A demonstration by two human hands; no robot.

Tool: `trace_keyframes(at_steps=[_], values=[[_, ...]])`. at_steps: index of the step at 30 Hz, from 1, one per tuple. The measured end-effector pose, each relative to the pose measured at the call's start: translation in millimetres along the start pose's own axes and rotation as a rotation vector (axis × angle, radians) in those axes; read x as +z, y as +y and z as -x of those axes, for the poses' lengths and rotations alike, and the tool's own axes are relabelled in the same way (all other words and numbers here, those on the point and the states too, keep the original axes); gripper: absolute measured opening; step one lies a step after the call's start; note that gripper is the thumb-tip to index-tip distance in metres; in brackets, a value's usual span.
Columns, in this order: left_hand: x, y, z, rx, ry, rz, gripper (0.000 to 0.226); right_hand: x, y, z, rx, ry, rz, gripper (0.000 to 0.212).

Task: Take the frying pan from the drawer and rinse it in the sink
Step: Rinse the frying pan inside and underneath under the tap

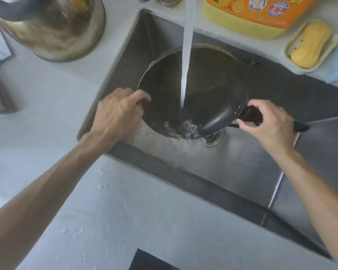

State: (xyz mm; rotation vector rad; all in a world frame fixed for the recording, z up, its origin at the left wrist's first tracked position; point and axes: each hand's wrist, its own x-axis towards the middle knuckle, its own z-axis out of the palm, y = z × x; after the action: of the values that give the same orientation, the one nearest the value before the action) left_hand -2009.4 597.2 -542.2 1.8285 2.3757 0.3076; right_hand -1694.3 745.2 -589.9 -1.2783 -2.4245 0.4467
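Tabletop (113, 207): pale surface filling the lower left of the frame, beaded with water drops.
Left hand (118, 115): at centre left, fingers curling closed over the near-left rim of the frying pan.
Right hand (269, 123): at centre right, wrapping closed around the dark handle where it is meeting the pan body.
Frying pan (207, 90): being held inside the sink (242, 172), tilting toward the viewer so water is spilling over its low edge beside the drain (216, 139).
Long axis: running from the bowl at frame centre out along the handle toward the right edge.
Handling: rigid metal, probably moderately heavy and slippery while wet; the handle and opposite rim are judged the surest holds.
Water stream (186, 55): falling from the top of the frame into the bowl.
Soap (312, 44): yellow bar sitting in its dish, upper right.
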Motion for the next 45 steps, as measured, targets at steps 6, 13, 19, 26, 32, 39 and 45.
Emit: trace_keyframes(at_steps=[6,13,19,26,32,39,45], values=[[-47,13,-25,0.122,0.051,-0.111,0.044,28,-10,22,0.264,-0.546,-0.327,0.035],[-3,-18,-17,-0.234,-0.328,0.010,0.055,5,-10,6,0.161,-0.515,-0.039,0.042],[39,-1,-3,-0.548,-0.488,0.429,0.012,-26,-9,-16,-0.174,-0.161,0.199,0.032],[36,1,-14,-0.227,-0.035,0.476,0.047,-32,-11,-18,-0.011,-0.184,0.215,0.035],[25,-17,-30,-0.032,0.053,0.462,0.056,-23,-14,-9,0.243,-0.426,-0.314,0.038],[7,-44,-20,-0.189,-0.503,0.660,0.066,-21,-8,-4,0.170,-0.394,-0.347,0.051],[-1,-31,-10,-0.277,-0.529,0.970,0.065,-17,-7,-7,0.208,-0.354,-0.363,0.046]])
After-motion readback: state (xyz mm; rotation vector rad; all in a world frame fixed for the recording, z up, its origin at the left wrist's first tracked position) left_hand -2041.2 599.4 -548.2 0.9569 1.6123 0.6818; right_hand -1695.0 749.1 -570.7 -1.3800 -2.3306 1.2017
